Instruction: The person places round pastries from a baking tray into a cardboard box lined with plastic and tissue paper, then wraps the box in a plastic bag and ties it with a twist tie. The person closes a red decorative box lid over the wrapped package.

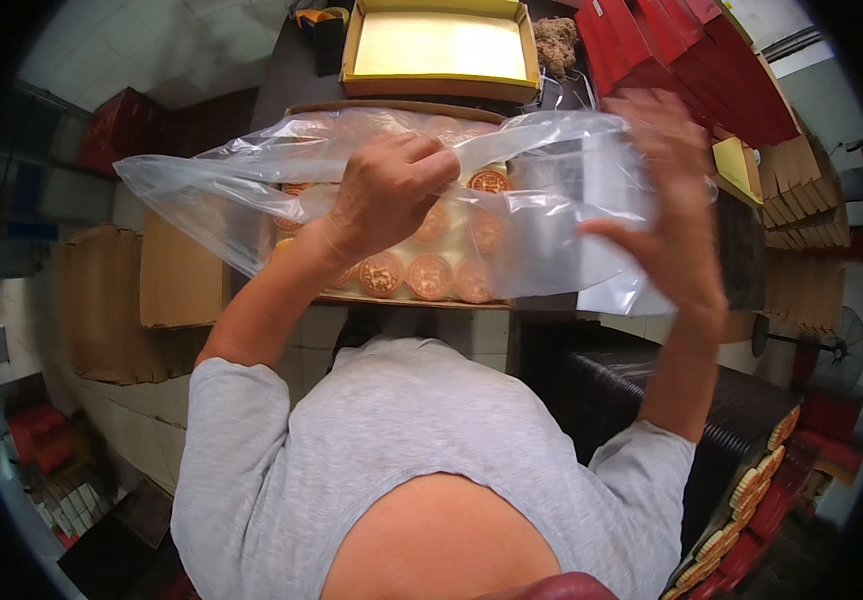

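Observation:
My left hand (pixel 400 184) is closed on a gathered fold of a clear plastic bag (pixel 551 232), above the middle of a shallow box (pixel 409 302). Round pastries with stamped tops, like mooncakes (pixel 381 273), sit in rows in this box. The plastic spreads over many of them and blurs their outlines. Motion smears my right hand (pixel 664 180), which is at the bag's right end with thumb and fingers apart. Whether it touches the film I cannot tell.
A gold-lined open box (pixel 443 45) stands at the table's far side, beside a brown fibrous clump (pixel 556 45). Red boxes (pixel 679 60) are stacked at the far right. Cardboard boxes (pixel 180 270) stand to the left. More pastries (pixel 746 487) line a conveyor at the lower right.

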Demonstrator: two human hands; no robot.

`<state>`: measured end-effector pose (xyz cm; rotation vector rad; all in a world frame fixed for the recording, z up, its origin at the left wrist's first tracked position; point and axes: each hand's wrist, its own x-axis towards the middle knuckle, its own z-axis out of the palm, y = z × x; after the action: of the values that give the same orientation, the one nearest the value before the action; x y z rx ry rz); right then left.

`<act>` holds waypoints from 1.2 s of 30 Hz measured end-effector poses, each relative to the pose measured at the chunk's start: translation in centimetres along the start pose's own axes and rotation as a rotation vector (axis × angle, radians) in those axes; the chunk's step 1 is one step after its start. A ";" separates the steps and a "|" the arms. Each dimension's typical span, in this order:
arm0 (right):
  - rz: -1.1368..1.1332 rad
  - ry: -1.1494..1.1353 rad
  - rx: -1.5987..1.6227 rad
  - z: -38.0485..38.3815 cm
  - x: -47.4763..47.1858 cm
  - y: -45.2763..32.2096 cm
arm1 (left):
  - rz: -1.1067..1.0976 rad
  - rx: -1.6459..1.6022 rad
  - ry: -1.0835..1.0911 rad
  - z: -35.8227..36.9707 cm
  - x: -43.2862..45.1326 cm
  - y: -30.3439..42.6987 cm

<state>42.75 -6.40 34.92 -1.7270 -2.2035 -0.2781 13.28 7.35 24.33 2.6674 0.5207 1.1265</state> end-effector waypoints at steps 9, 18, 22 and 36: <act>-0.122 -0.207 -0.093 12.4 5.6 -5.5 | -0.149 -0.219 0.086 0.4 -2.3 -1.9; 0.108 -0.352 -0.391 4.5 4.0 -4.3 | -0.230 -0.266 0.157 0.2 -4.8 -3.1; 0.084 -0.536 -0.419 0.1 2.1 -0.7 | -0.455 -0.294 0.122 -0.6 -5.5 -3.0; -0.066 -0.321 -0.323 1.9 3.8 1.0 | -0.347 -0.311 0.047 -0.8 -4.2 -1.9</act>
<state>42.67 -2.05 34.55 -1.9851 -2.5640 -0.4193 9.54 7.47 21.52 2.1869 0.7178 1.0676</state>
